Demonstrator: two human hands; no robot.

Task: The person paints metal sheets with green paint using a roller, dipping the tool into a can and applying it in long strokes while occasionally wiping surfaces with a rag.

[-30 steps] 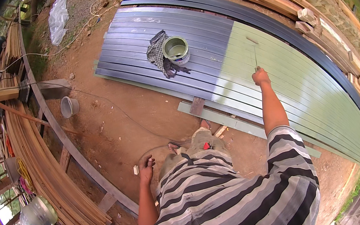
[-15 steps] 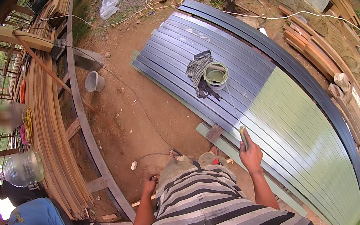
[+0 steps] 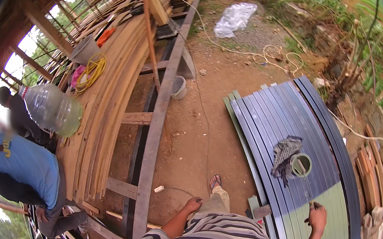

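My right hand [image 3: 316, 218] is closed around the handle of a paint roller [image 3: 309, 196], whose thin rod reaches into a small round paint bucket [image 3: 307, 158]. The roller's pale head is inside the rim. Beside the bucket, touching it, lies a crumpled black-and-white checked cloth [image 3: 286, 149]. Both rest on a row of long slats [image 3: 270, 109], blue-grey at the far part and pale green nearer me. My left hand [image 3: 193, 204] hangs by my thigh, over bare soil, with its fingers curled; what they hold, if anything, is hidden.
Left of me runs a long beam frame [image 3: 154, 129] beside stacked planks [image 3: 108, 111]. A person in a blue shirt [image 3: 23, 161] bends near a large clear water bottle [image 3: 52, 109]. A grey bucket [image 3: 178, 87] stands on the soil. A pale cable [image 3: 373, 136] crosses the right side.
My view has swung left, so the slats and bucket appear farther right and lower. The roller's head now shows in the bucket. My right hand still grips the handle.
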